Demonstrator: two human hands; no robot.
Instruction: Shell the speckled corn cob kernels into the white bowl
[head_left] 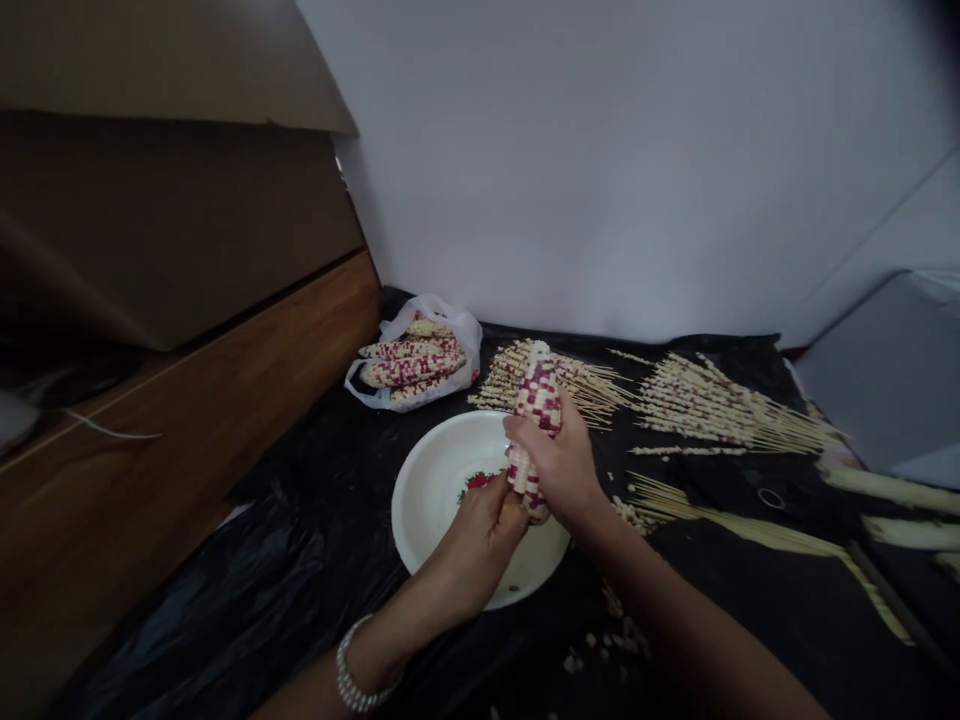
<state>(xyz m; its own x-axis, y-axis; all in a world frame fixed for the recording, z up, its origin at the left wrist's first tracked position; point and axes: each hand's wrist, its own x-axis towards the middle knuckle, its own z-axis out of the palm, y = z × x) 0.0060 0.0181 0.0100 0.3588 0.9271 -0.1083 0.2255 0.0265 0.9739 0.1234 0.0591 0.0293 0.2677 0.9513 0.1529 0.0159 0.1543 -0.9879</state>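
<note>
An ear of corn [538, 400] with cream and dark red kernels stands nearly upright in both my hands. My right hand [564, 455] is wrapped round its middle, the thumb lying across the kernels. Lower down, my left hand [491, 530] is closed at the base of the ear, its fingertips pressed against the kernels. Below the hands is a white enamel basin [416, 480] with a red and green pattern on its bottom. Part of the basin is hidden behind my hands and forearms.
Behind the basin lies a plastic bag [471, 335] with several corn ears [409, 370]. Kernel-threaded skewers [694, 405] lie fanned at the back right, bare sticks [664, 490] nearer. Black plastic sheeting [300, 560] covers the floor. Loose kernels [626, 635], a wall [600, 180] and cardboard [172, 220] are around.
</note>
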